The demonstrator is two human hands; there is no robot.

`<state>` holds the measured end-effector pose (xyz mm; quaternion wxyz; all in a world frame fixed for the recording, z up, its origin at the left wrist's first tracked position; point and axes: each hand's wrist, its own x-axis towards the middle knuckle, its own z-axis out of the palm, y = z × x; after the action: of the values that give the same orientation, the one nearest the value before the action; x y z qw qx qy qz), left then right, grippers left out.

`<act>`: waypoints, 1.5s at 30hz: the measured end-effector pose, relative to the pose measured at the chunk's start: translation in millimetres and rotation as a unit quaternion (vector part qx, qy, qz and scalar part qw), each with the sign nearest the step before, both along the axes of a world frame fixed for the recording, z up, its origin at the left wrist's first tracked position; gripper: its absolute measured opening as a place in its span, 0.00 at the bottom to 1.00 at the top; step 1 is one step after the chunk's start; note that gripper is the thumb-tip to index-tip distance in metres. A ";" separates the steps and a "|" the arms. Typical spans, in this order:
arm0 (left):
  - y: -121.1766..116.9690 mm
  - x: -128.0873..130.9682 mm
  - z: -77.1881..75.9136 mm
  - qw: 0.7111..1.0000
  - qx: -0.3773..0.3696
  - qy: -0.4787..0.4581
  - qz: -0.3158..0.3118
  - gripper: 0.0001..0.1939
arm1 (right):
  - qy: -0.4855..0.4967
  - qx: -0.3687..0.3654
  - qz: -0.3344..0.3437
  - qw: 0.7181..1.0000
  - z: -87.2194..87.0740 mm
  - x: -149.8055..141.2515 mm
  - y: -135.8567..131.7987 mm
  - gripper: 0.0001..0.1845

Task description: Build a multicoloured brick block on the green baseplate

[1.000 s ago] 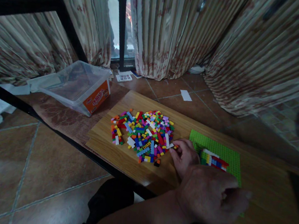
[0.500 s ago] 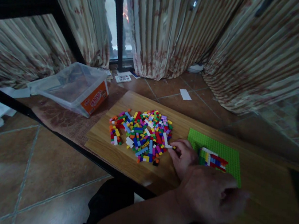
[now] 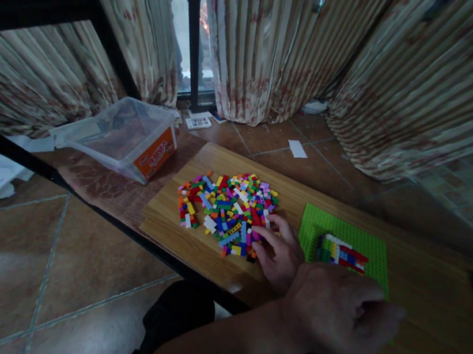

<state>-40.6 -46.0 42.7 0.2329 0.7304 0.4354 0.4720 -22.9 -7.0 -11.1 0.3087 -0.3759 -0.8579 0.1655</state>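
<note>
My right hand (image 3: 281, 255) reaches to the right edge of a pile of small coloured toy bricks (image 3: 224, 205). Its fingers are apart, with the tips touching or just over the bricks, and I see nothing held between them. Crossing over the right wrist, my left hand (image 3: 344, 313) has its fingers curled; whatever is in them, if anything, is hidden and dim. Just beyond the left hand lies a green baseplate (image 3: 318, 219). On it stands a small build of joined bricks (image 3: 342, 252) in white, red, blue, yellow and green, its near side partly covered by my hand.
The bricks and baseplate lie on a wooden table (image 3: 204, 158). A clear plastic box (image 3: 115, 132) with an orange label stands to the left. Beyond the table are a white paper (image 3: 297, 149) on the tiled floor and striped curtains (image 3: 254, 46). A black metal frame (image 3: 97, 208) runs along the left.
My right hand has spread its fingers and let go of the white brick it was pinching at the pile's edge. My left hand stays curled in nearly the same place. The view has shifted slightly.
</note>
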 end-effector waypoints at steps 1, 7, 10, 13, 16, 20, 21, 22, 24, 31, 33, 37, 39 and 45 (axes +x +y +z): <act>0.3 -1.0 -0.3 1.000 -0.005 -0.002 0.000 0.20 | -0.013 0.002 0.004 1.000 -1.0 -0.1 -0.4 0.13; 1.3 -2.9 0.1 1.000 -0.020 -0.016 0.003 0.21 | -0.038 0.010 0.007 0.999 -4.7 6.0 4.0 0.14; 1.0 -2.2 0.8 1.000 -0.016 -0.006 0.005 0.21 | -0.030 0.003 0.012 0.999 -5.0 10.0 7.1 0.15; 1.3 -1.7 0.2 1.000 -0.006 0.007 -0.002 0.21 | -0.007 -0.003 0.015 1.000 -6.5 12.8 9.2 0.15; 1.8 -1.0 -1.5 1.000 -0.002 -0.002 -0.004 0.21 | 0.016 0.003 -0.004 1.000 -9.3 14.3 10.2 0.15; 1.3 1.0 -3.1 1.000 0.001 -0.029 -0.008 0.20 | 0.042 0.007 -0.036 0.998 -10.3 15.1 9.3 0.12; 1.0 1.5 -3.3 1.000 -0.001 -0.030 -0.005 0.20 | 0.043 0.007 -0.037 0.998 -9.9 15.1 8.7 0.11; 0.6 1.8 -3.3 1.000 -0.003 -0.029 -0.002 0.20 | 0.039 0.007 -0.035 0.999 -9.5 15.2 8.1 0.10; 0.2 2.2 -3.3 1.000 -0.006 -0.024 0.000 0.20 | 0.021 0.012 -0.025 0.999 -8.9 15.5 7.1 0.09; 1.5 1.4 -3.6 1.000 -0.009 -0.015 -0.009 0.20 | -0.038 0.039 -0.034 0.998 -11.2 15.4 6.3 0.12; 1.5 0.9 -3.1 1.000 -0.009 -0.017 -0.010 0.20 | -0.046 0.039 -0.033 0.998 -11.2 13.8 5.5 0.12; 1.7 0.3 -3.0 1.000 -0.018 -0.014 -0.016 0.20 | -0.040 0.037 -0.041 0.998 -9.3 7.9 3.1 0.11; 2.0 0.6 -2.9 1.000 -0.019 -0.015 -0.018 0.20 | -0.026 0.039 -0.052 0.998 -8.3 4.0 2.0 0.11; 0.0 -6.8 9.2 0.998 0.039 -0.042 0.005 0.17 | 0.106 0.019 -0.137 0.985 -3.3 -3.2 -0.1 0.13</act>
<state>-47.4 -46.0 51.9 0.2195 0.7162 0.4100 0.5203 -26.0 -7.1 -14.4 0.4248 -0.4639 -0.7639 0.1440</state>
